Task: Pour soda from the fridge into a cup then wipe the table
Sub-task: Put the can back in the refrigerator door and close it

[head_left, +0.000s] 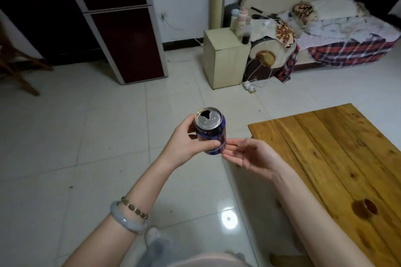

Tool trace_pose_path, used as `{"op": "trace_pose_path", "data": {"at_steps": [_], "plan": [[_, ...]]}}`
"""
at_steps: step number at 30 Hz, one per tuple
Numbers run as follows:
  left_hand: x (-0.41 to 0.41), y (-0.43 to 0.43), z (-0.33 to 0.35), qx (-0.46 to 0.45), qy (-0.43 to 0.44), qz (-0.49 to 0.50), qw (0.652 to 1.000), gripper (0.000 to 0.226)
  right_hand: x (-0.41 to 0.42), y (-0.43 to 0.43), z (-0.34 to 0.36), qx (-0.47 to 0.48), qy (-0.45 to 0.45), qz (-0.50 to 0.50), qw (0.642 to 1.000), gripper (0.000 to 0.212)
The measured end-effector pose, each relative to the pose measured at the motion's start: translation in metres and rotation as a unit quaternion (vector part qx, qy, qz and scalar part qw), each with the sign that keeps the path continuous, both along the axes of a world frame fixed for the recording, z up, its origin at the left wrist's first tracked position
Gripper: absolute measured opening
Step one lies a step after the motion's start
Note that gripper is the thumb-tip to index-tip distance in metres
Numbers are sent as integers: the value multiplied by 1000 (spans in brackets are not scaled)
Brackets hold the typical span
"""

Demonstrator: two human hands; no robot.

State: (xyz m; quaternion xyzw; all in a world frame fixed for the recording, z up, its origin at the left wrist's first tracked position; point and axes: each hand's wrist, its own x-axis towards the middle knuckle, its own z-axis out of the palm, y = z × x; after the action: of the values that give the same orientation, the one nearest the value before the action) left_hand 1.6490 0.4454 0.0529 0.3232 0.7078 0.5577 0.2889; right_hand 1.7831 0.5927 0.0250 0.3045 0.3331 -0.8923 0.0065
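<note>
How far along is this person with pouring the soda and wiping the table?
Done: the soda can is out of the fridge, whose doors are shut, and its top is open. In hand: the left hand grips it upright above the floor; the right hand lies open beside it. Left: pouring into the small cup on the wooden table, then wiping.

No legible text found; blue aluminium soda can bears small white and red print, too blurred to read.

The left forearm wears two bands — pale grey bangle, gold-bead bracelet.
</note>
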Motion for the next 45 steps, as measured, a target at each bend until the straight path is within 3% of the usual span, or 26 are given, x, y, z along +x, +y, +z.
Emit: {"op": "trace_pose_path", "data": {"at_steps": [9, 21, 27, 45], "plan": [[-142, -108, 1, -9, 20, 48, 999, 61, -163, -98, -10, -2, -14, 28, 1000, 46], [-289, -197, 2, 7, 7, 112, 994, 60, -326, -173, 2, 19, -21, 70, 997, 30], [-361, -200, -3, 2, 10, 137, 991, 60, -407, -172, -1, 14, -29, 100, 994, 38], [-641, -112, 4, 7, 1, 184, 983, 60, -708, -76, 7, 47, -38, 177, 982, 29]]}}
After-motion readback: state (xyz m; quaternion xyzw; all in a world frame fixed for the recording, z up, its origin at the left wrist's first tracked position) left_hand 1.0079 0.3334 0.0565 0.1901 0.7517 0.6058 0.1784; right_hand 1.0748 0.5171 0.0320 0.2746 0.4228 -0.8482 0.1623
